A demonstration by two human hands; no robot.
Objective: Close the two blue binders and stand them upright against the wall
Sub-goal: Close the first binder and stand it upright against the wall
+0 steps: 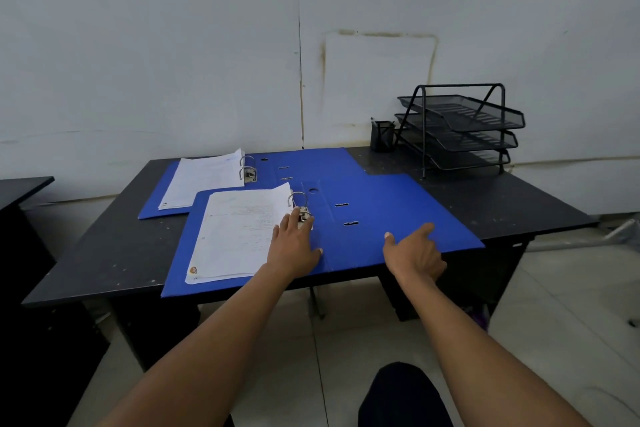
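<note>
Pale, stained wall [173, 62] runs along the far edge of a black worktop [104, 253], and both blue binders lie flat and open on that surface. The near binder [381, 218] sits at the front edge, its stack of paper [239, 236] on the left half, the ring mechanism [300, 208] near the middle, and the bare cover spread out to the right. Its spine runs roughly away from the person, toward the wall. The far binder [311, 163] lies behind it, partly overlapped, open the same way. The left hand [294, 243] rests flat, fingers spread, on the paper's right edge just beside the rings, gripping nothing. The right hand [414, 253] lies on the bare cover near its front edge, fingers loosely open, thumb pointing left, also holding nothing. Closing likely turns on this layout: the free cover lies to the right of the spine, so the right hand is the nearer one to lift it and fold it leftward over the paper while the left steadies the stack. A mesh tray rack [460, 125] and pen cup [382, 135] occupy the back right corner.
</note>
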